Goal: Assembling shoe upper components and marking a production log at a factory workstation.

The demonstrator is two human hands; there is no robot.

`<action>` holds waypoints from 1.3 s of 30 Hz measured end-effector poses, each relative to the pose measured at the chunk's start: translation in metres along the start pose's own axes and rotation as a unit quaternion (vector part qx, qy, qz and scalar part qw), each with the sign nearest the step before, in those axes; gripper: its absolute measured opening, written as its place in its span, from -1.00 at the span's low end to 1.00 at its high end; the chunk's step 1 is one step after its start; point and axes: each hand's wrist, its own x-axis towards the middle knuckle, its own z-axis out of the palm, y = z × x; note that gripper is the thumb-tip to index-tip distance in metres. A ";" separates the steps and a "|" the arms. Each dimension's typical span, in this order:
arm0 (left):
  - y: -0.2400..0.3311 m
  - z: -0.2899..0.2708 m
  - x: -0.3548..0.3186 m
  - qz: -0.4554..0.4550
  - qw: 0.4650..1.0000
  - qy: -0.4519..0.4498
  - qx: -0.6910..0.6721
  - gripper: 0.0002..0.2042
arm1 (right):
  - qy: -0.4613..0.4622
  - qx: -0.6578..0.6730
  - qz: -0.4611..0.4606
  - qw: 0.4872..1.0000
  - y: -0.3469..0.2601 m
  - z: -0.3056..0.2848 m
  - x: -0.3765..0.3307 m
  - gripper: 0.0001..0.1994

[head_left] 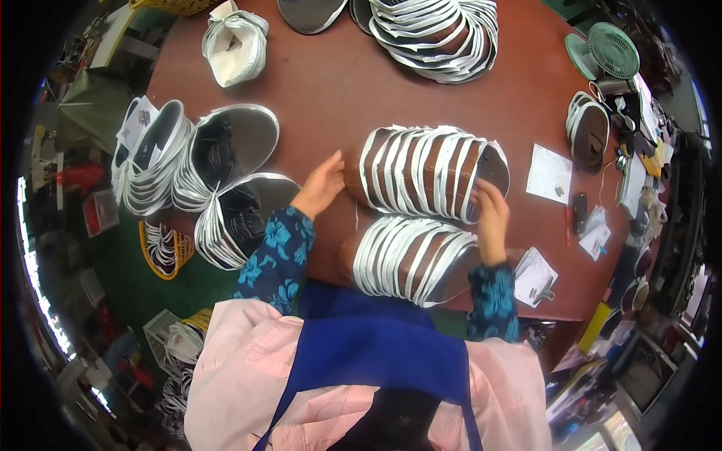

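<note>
Two rows of nested shoe uppers lie side by side on the reddish-brown table, brown with white-edged bands and dark grey inside. My left hand (pixel 323 184) is at the left end of the far row (pixel 421 169), fingers stretched out and close to its brown toe end. At that row's right end is my right hand (pixel 490 214), fingers apart and lightly bent, against the rim of the last upper. Whether the right thumb touches it is hidden. The near row (pixel 406 259) lies just in front, between my forearms, with neither hand on it.
More nested dark uppers (pixel 233 143) stand on the left, and a white-edged stack (pixel 436 37) lies at the far side. A white bag (pixel 235 45) sits far left. Paper sheets (pixel 549 174), a red pen (pixel 568 225) and a green fan (pixel 613 50) are on the right.
</note>
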 end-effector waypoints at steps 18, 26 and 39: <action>-0.004 0.032 -0.012 -0.112 0.984 -0.094 -0.106 -0.49 | -0.297 0.029 0.200 0.933 0.018 0.084 0.046 -0.67; -0.032 0.002 -0.038 0.079 0.958 0.235 0.143 -0.46 | -0.250 0.102 0.067 0.960 -0.006 0.065 0.028 -0.66; -0.019 0.081 -0.066 0.446 0.573 0.109 0.679 -0.47 | -0.122 -0.015 0.069 0.990 0.000 0.045 -0.011 -0.67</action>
